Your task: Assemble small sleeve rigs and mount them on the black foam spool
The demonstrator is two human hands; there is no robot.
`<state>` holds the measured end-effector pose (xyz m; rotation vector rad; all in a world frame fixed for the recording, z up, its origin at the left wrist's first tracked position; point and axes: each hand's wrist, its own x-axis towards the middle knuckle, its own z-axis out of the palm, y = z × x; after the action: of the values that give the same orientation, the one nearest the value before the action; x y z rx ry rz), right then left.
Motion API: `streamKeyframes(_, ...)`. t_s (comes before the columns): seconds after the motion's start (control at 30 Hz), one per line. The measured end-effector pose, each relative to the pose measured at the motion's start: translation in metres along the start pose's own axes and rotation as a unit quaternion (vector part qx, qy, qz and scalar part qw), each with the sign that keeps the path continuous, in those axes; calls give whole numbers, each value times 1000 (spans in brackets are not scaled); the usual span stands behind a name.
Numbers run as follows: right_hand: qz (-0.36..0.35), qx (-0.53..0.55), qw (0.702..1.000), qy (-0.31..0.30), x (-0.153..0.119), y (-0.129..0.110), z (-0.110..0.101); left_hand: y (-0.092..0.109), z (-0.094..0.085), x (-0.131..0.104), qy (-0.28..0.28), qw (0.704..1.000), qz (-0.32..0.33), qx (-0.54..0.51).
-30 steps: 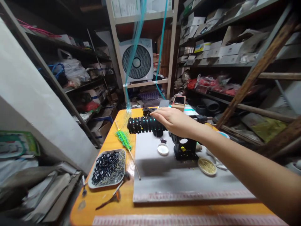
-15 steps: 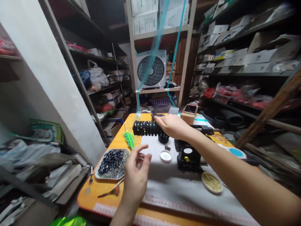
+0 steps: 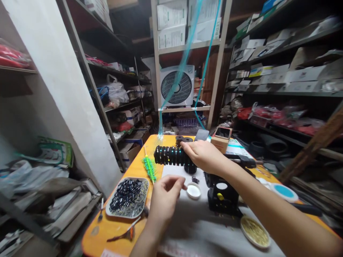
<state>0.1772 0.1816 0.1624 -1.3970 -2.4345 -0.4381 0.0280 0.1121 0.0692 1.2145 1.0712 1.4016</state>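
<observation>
My right hand (image 3: 206, 153) rests over the right end of a ribbed black cylinder (image 3: 170, 155) with small shiny pieces on it, its fingers wrapped on the top. The cylinder lies level above the table, beside a black device (image 3: 223, 200). Lower and to the left, my left hand (image 3: 167, 194) has thumb and fingertips pressed together; what they hold, if anything, is too small to make out. Right by its fingertips is a small white dish (image 3: 193, 191). A white tray (image 3: 107, 211) of dark and pale small pieces stands left of my left hand.
A green bristly item (image 3: 149, 168) lies behind the tray, and a brush (image 3: 125, 233) in front of it. At the right are a round dish of yellowish bits (image 3: 254, 231) and a phone (image 3: 223, 132) on a box. Teal strands hang behind, before a fan (image 3: 177, 85).
My left hand has gone from spread fingers to a pinch and moved slightly right. My right hand stays on the cylinder. The whole view has shifted a little.
</observation>
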Motion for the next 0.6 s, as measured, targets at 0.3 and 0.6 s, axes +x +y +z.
streamKeyframes(0.3,7,36,999,11,-3,-1,2,-22,-75,-97,-31,963,-229,-136)
streamKeyframes(0.6,-14,69,997,39,-1,7,14,-19,-80,-124,-25,955,-247,-165)
